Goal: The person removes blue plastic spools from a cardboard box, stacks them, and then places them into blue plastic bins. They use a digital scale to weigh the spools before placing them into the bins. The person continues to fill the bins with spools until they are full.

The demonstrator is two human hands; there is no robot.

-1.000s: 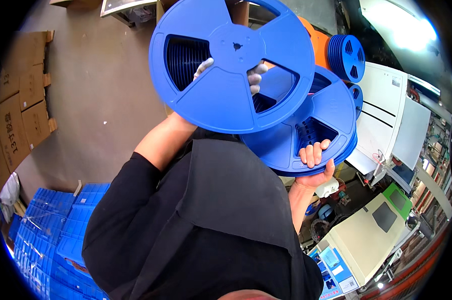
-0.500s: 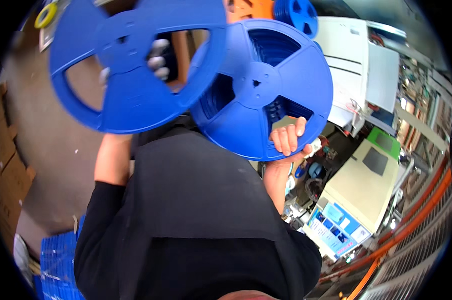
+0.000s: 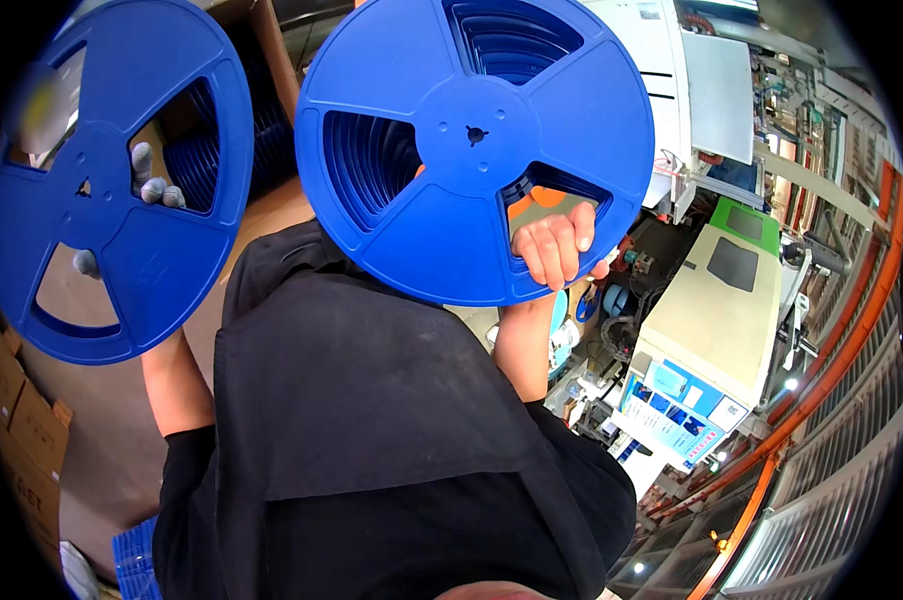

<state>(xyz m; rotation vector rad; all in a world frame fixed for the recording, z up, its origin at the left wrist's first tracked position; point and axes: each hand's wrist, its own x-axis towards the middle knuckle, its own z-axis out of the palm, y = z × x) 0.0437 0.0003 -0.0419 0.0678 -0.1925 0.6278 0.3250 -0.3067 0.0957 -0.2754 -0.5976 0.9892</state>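
My left hand (image 3: 154,191) wears white finger coverings, and its fingertips show through the cutouts of a single blue plastic reel (image 3: 161,265). That reel is held up at the far left, apart from the others. Bare-fingered, my right hand (image 3: 554,246) curls through the lower right cutout of a blue reel (image 3: 381,200) in the upper middle and grips its rim. Behind that front face, several more reel edges show in layers through the cutouts. The rest of my left hand is hidden behind its reel.
Behind the left reel, more blue reels (image 3: 193,165) sit by a cardboard box wall (image 3: 274,65). Cartons (image 3: 33,430) line the left edge, with a blue stack (image 3: 134,560) below. To the right stands a beige machine (image 3: 716,310) with a green end; a white cabinet (image 3: 663,85) is beyond.
The single reel in my left hand has moved left and down, away from the reel stack it overlapped. The stack in my right hand now appears larger and slightly up and left.
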